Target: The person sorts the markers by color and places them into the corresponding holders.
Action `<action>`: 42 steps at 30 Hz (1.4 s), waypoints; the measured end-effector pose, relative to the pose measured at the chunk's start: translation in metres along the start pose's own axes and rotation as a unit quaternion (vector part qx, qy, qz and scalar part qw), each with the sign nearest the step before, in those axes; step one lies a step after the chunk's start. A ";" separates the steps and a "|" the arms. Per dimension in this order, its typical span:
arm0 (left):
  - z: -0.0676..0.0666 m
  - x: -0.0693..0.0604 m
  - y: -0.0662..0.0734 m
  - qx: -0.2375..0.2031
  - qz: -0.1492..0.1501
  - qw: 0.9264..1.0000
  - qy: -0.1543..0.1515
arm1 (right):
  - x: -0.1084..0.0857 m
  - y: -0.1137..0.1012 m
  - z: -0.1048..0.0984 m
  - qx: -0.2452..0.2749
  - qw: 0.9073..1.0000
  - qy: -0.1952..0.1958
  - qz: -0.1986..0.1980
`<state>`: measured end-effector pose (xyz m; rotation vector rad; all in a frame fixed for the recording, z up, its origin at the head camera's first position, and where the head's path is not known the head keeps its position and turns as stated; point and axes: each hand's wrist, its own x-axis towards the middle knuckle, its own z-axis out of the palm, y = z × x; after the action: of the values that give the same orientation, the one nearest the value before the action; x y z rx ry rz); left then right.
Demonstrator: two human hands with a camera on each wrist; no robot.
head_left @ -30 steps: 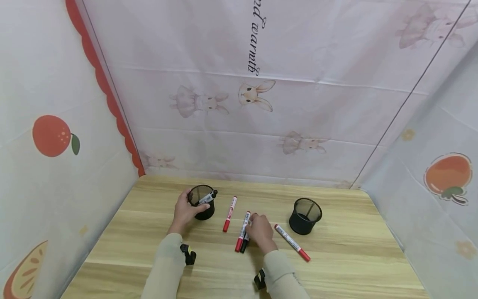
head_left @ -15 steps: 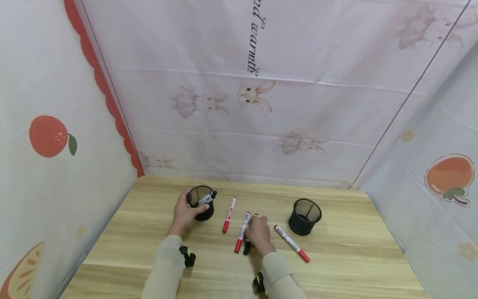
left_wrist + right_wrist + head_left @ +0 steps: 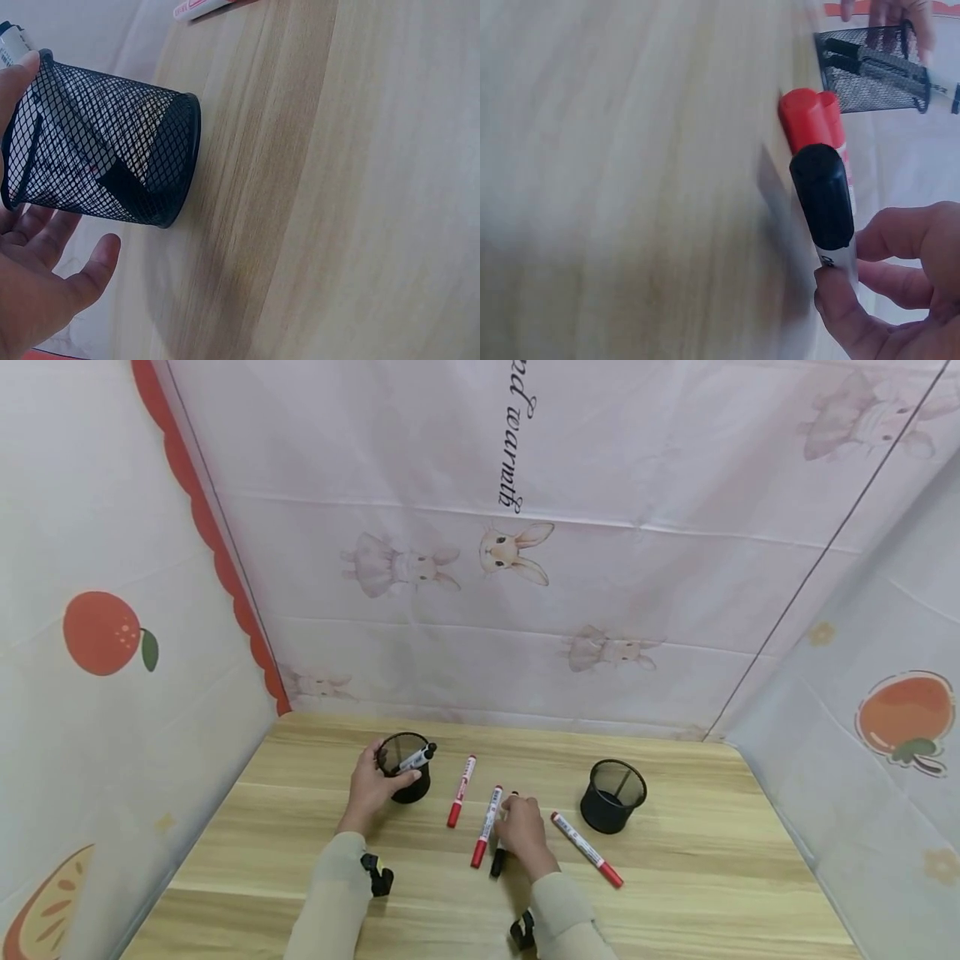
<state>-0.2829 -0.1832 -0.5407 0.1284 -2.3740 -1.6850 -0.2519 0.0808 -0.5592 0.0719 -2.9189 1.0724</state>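
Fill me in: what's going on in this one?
A person's left hand holds a black mesh pen cup that has at least one black-capped marker leaning in it. The right hand pinches another black-capped marker. On the wood-grain table, two red-capped markers lie to the left of that hand and a third to its right. A second mesh pen cup stands farther right.

Streaked Wood-Grain Desk (image 3: 712,860)

A left mesh cup (image 3: 412,792) and a right mesh cup (image 3: 604,814) stand well apart on the pale top. A red-capped left marker (image 3: 461,792) and a red-capped middle marker (image 3: 487,827) lie near each other — a red-capped right marker (image 3: 587,849) slants the opposite way.
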 end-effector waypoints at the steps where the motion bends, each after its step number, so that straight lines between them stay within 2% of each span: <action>1: -0.001 -0.001 0.001 0.000 -0.001 1.000 -0.001 | -0.002 -0.001 -0.001 0.005 1.000 -0.002 0.002; 7: -0.003 -0.003 0.004 0.000 0.002 1.000 -0.004 | -0.009 -0.003 -0.004 0.020 1.000 0.008 -0.012; 14: -0.002 -0.005 0.004 0.003 -0.014 1.000 -0.009 | -0.014 -0.001 -0.003 0.020 0.999 0.020 -0.021; 17: -0.002 -0.004 0.003 -0.001 -0.009 1.000 -0.006 | -0.014 -0.002 -0.004 0.027 0.999 0.031 -0.022; 21: -0.002 -0.002 0.003 -0.006 0.002 1.000 -0.001 | -0.014 -0.005 -0.006 0.062 0.996 0.050 -0.039; 25: -0.002 -0.003 0.003 -0.008 0.006 1.000 0.000 | -0.013 -0.008 -0.008 0.121 0.990 0.053 -0.050; 29: -0.001 -0.005 0.003 -0.009 0.003 1.000 0.000 | -0.011 -0.013 -0.010 0.191 0.980 0.036 -0.044; 36: -0.001 -0.005 0.001 -0.006 -0.004 1.000 0.004 | -0.005 -0.021 -0.012 0.236 0.969 0.057 -0.052; 42: 0.001 -0.005 0.001 -0.010 -0.001 1.000 0.003 | -0.001 -0.028 -0.012 0.299 0.951 0.067 -0.038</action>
<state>-0.2779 -0.1814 -0.5408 0.1330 -2.3535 -1.7065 -0.2488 0.0674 -0.5323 0.1175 -2.3505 1.8184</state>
